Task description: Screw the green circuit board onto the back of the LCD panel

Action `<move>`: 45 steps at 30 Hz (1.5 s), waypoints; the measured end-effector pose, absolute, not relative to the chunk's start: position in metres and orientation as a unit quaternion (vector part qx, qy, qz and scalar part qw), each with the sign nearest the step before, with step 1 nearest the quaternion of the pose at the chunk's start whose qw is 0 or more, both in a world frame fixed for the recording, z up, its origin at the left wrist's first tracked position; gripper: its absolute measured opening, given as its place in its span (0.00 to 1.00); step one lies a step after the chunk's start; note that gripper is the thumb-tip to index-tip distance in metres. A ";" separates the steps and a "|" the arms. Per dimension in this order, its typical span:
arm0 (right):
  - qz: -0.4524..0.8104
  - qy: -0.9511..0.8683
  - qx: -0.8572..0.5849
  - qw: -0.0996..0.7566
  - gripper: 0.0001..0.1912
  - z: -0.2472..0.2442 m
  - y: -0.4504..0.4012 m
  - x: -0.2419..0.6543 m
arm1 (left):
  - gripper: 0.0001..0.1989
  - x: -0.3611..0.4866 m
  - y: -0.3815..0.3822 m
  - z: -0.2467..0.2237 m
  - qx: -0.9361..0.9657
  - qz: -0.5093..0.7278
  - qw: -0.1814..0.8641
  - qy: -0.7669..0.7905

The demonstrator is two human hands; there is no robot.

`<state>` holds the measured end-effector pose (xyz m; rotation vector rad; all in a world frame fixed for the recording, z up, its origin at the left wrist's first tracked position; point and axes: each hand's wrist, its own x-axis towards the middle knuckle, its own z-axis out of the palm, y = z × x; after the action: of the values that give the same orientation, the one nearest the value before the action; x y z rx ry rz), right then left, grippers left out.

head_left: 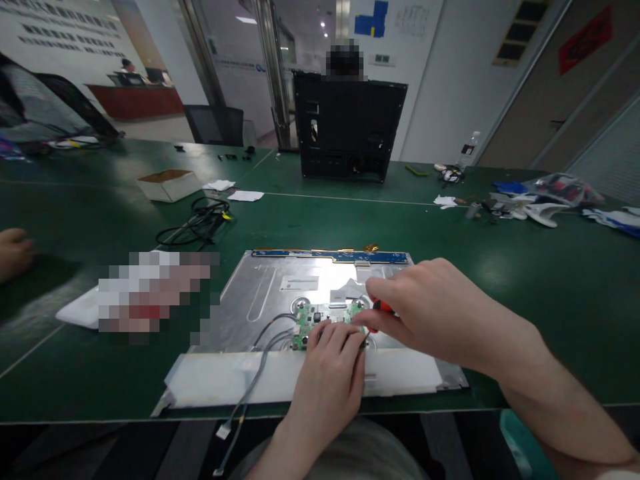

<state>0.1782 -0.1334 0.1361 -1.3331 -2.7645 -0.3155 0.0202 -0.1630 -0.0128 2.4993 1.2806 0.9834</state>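
A metal display panel [240, 313] lies on the green table with a white strip [225, 383] along its near edge. On its middle sits a green circuit board [323, 312], cables [267, 347] running from its left side. My left hand [333, 363] rests on the near part of the board, fingers bent together; whether anything is under them is hidden. My right hand [415, 307] is closed round a red and black screwdriver [383, 307], its tip low at the board's right edge beside my left fingers. A blue strip board [330, 255] lines the panel's far edge.
Black cables [197, 223] and an open box [170, 185] lie at the left. A black monitor-like frame [350, 127] stands at the back, a person behind it. Another person's hand [15, 255] is at the far left. Plastic bags [565, 190] and a bottle [469, 150] are back right.
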 end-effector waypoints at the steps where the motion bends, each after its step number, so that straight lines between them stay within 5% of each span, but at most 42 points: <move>1: -0.097 -0.897 -0.430 0.030 0.17 0.135 -0.131 0.179 | 0.09 0.020 -0.163 -0.013 0.837 0.327 0.082 0.430; 10: 0.002 -0.926 -0.378 0.013 0.02 0.142 -0.123 0.183 | 0.08 0.019 -0.163 -0.012 0.835 0.332 0.081 0.431; 20: -0.038 -0.913 -0.406 0.013 0.15 0.138 -0.125 0.181 | 0.10 0.019 -0.163 -0.014 0.837 0.333 0.080 0.428; 27: -0.004 -0.922 -0.387 0.003 0.02 0.140 -0.124 0.187 | 0.09 0.019 -0.163 -0.012 0.833 0.329 0.118 0.429; 41: -0.030 -0.911 -0.411 -0.016 0.13 0.144 -0.126 0.186 | 0.10 0.020 -0.162 -0.013 0.832 0.337 0.100 0.429; 45: -0.014 -0.920 -0.392 -0.005 0.06 0.144 -0.125 0.188 | 0.09 0.019 -0.162 -0.012 0.830 0.337 0.110 0.431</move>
<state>0.1877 -0.1253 0.1441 -1.2349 -2.9000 -0.0430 0.0193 -0.1619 -0.0123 2.4386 1.2655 0.9903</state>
